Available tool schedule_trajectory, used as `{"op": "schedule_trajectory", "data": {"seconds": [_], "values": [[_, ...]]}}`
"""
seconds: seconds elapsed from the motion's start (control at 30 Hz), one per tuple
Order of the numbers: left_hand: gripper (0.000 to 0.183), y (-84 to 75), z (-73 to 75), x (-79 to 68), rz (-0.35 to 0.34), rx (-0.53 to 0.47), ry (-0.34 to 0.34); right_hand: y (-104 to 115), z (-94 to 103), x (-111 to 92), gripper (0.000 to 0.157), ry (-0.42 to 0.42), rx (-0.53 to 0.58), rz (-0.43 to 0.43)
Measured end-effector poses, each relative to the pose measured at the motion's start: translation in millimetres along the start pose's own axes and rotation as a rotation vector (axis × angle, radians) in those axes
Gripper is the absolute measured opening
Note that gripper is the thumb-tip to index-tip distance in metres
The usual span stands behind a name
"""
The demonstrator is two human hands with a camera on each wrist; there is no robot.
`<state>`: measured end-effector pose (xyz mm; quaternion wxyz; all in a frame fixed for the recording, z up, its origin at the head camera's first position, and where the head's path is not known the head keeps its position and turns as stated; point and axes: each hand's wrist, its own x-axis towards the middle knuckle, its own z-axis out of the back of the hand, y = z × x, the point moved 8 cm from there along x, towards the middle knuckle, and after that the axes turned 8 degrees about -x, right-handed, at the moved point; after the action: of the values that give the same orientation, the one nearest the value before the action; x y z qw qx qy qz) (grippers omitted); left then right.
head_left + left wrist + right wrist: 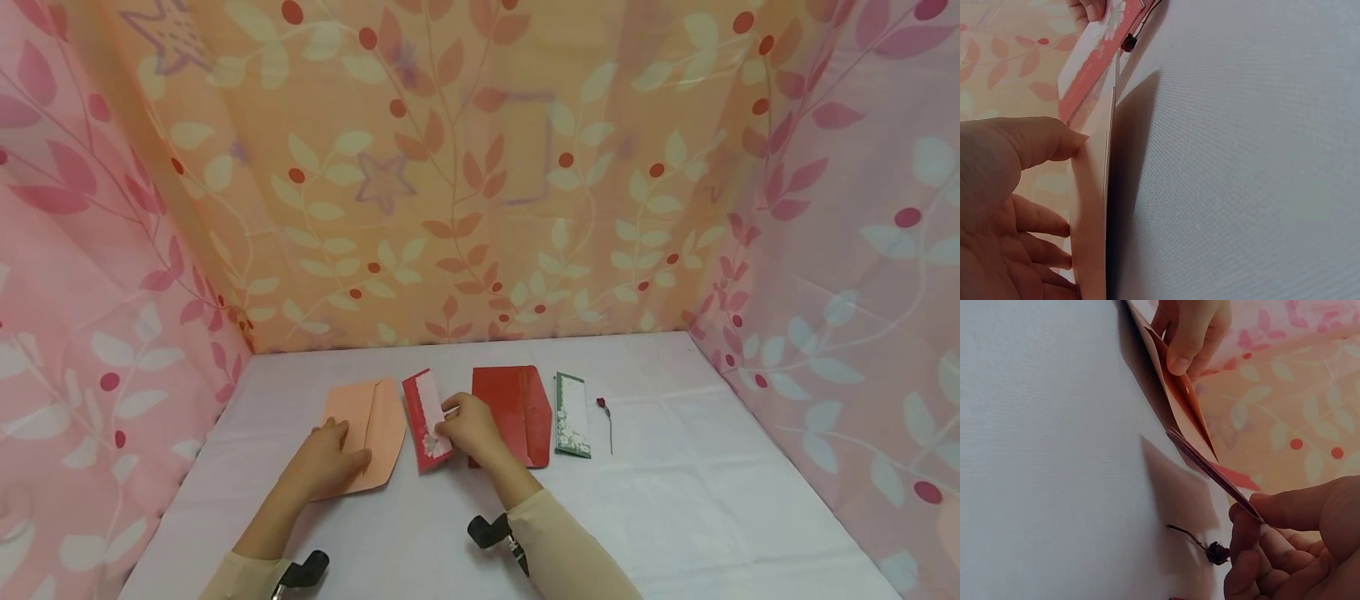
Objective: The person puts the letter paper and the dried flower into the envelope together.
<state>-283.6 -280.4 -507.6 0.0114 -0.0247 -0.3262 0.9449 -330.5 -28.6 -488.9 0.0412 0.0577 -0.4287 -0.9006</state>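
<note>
My left hand point(330, 458) rests on a peach envelope point(386, 433), its thumb and fingers spread across the surface. The envelope's pocket gapes a little beside the thumb in the right wrist view. Just to its right, my right hand point(474, 425) pinches a folded card point(426, 396) between thumb and fingers. This card is red with a pale panel and white flowers, and its lower end is tilted over the table. A small dark-red dried rose point(1216, 553) with a thin stem shows close by the right fingers; the hand hides it in the head view.
A red envelope point(517, 408) lies partly under the right forearm. Right of it are a green-edged card point(573, 417) with white flowers and another stemmed rose point(609, 423). The table has a white cloth point(675, 517), with patterned curtains point(465, 183) on three sides.
</note>
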Motion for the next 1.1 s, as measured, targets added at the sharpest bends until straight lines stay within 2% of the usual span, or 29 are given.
{"op": "schedule_trajectory", "data": {"seconds": [0.17, 0.3, 0.53, 0.73, 0.9, 1.1], "values": [[0.085, 0.7, -0.2, -0.2, 0.002, -0.009, 0.009, -3.6, -0.4, -2.0, 0.034, 0.009, 0.049, -0.009], [0.085, 2.3, -1.2, 0.1, 0.009, -0.01, 0.013, -4.5, -0.2, -4.0, 0.042, 0.013, 0.091, 0.003], [0.088, 7.2, -2.2, 1.2, 0.044, -0.011, 0.017, -3.7, -8.4, 1.4, 0.061, 0.045, 0.204, 0.078], [0.087, 2.8, -1.0, -2.9, 0.075, -0.032, 0.022, 3.1, -19.0, 2.5, 0.07, 0.073, 0.243, 0.129], [0.086, -0.7, -0.1, -4.1, 0.069, -0.037, 0.024, 5.2, -28.3, 3.1, 0.071, 0.097, 0.3, 0.1], [0.088, 2.2, -0.4, -1.7, 0.055, -0.028, 0.02, 6.0, -40.6, 6.4, 0.075, 0.09, 0.309, 0.073]]}}
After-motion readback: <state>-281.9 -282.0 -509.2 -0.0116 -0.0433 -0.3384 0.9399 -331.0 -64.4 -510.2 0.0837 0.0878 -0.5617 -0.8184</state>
